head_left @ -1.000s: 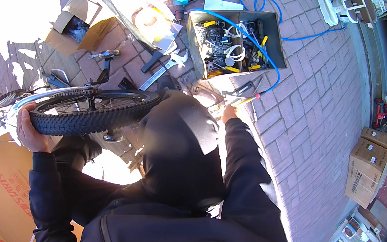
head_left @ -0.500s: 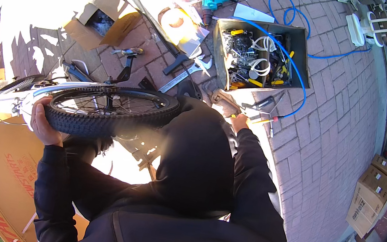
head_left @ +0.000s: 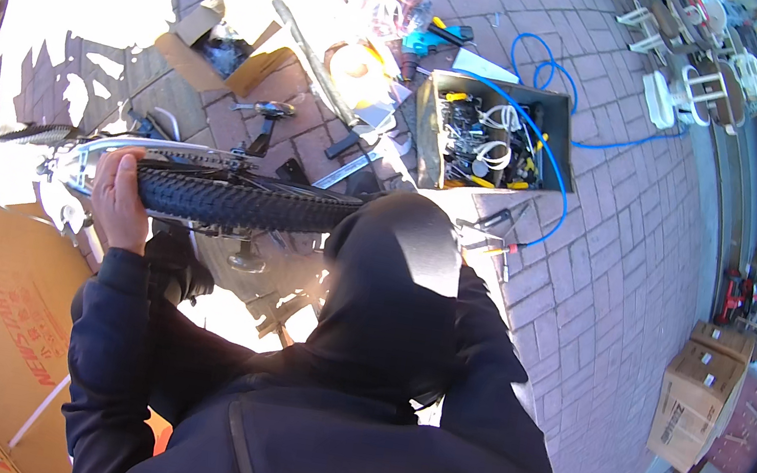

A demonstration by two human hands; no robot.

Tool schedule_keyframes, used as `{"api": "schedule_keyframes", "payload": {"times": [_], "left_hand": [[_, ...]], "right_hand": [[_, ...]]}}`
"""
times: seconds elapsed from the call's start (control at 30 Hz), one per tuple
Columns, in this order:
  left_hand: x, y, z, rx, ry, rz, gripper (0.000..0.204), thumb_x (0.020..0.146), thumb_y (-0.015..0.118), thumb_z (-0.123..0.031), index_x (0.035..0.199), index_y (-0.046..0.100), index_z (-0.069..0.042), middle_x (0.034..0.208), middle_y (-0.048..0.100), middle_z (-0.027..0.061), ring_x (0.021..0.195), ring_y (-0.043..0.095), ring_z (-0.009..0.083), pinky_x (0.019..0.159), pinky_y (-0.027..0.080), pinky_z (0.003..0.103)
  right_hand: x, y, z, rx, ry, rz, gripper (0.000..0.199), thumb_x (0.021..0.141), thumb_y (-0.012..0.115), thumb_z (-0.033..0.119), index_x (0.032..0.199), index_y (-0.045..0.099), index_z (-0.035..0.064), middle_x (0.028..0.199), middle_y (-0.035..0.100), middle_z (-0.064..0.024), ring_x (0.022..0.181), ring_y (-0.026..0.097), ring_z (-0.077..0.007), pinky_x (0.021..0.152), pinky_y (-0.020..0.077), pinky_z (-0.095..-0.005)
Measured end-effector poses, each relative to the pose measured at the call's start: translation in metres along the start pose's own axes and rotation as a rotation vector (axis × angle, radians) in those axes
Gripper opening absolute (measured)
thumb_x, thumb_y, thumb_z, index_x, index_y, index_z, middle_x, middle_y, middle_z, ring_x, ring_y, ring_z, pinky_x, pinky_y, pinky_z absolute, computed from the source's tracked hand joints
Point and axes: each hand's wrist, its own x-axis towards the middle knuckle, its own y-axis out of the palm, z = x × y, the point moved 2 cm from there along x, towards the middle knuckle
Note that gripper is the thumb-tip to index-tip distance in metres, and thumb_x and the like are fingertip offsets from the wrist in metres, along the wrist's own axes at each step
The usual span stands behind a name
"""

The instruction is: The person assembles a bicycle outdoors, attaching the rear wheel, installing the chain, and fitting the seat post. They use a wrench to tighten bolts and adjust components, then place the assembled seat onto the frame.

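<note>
Gripping a knobby tyre (head_left: 235, 201), left hand (head_left: 119, 197) over sunlit, seemingly brick paving (head_left: 610, 273).

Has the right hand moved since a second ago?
Yes. It reached toward the tools beside the tool box earlier; now it is hidden behind the hood.

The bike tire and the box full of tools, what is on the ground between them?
In the head view, between the bike tire and the toolbox, a bicycle saddle and long metal tools lie on the brick paving.
</note>
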Motion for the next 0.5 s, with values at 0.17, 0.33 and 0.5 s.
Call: {"api": "schedule_keyframes", "payload": {"times": [0.17, 0.33, 0.5], "left_hand": [[0.001, 0.001, 0.026, -0.123, -0.058, 0.017, 0.034, 0.104, 0.042, -0.021, 0.096, 0.067, 0.001, 0.099, 0.066, 0.009, 0.099, 0.059, 0.0204, 0.094, 0.043, 0.034], [0.001, 0.001, 0.031, -0.271, -0.099, 0.045, 0.036, 0.104, 0.04, -0.022, 0.099, 0.067, 0.002, 0.104, 0.065, 0.0104, 0.103, 0.058, 0.0206, 0.1, 0.041, 0.035], [-0.004, -0.002, 0.016, -0.167, -0.101, 0.024, 0.038, 0.103, 0.041, -0.026, 0.099, 0.067, 0.002, 0.104, 0.066, 0.0116, 0.104, 0.058, 0.0223, 0.099, 0.041, 0.035]], "right_hand": [[0.006, 0.047, 0.007, 0.139, 0.053, -0.041, 0.032, 0.091, 0.052, 0.013, 0.118, 0.049, -0.0035, 0.112, 0.062, -0.0277, 0.098, 0.064, -0.0406, 0.088, 0.0464, -0.0475], [0.002, 0.059, 0.02, 0.187, 0.047, -0.219, 0.032, 0.089, 0.067, 0.023, 0.112, 0.055, 0.0055, 0.108, 0.063, -0.0215, 0.098, 0.064, -0.0354, 0.087, 0.0481, -0.0485], [0.015, 0.064, 0.035, -0.1, 0.114, -0.2, 0.022, 0.093, 0.064, 0.019, 0.104, 0.054, 0.0032, 0.102, 0.061, -0.0197, 0.094, 0.063, -0.0306, 0.083, 0.0517, -0.0427]]}}
